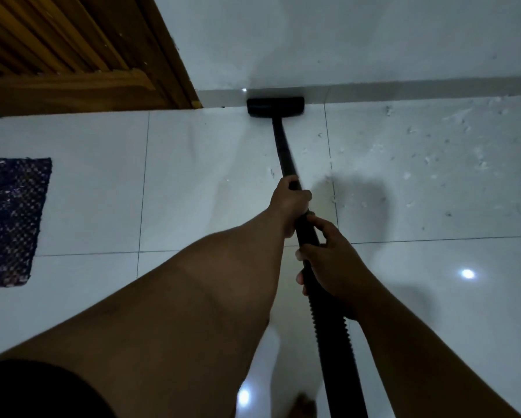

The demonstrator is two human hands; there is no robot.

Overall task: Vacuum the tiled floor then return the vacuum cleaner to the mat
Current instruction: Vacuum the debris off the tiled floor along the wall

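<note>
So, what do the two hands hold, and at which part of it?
Both hold the vacuum cleaner. The left hand grips the rigid black tube; the right hand grips lower, where the tube meets the ribbed hose.

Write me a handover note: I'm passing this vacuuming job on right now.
Left hand grips the vacuum wand higher up; right hand grips where the wand meets the ribbed hose.
Floor nozzle sits against the skirting by the wooden door.
Debris still litters the tiles to the right; left tiles look clean.
Left: vacuum the right side, then return the vacuum to the blue mat.
</note>
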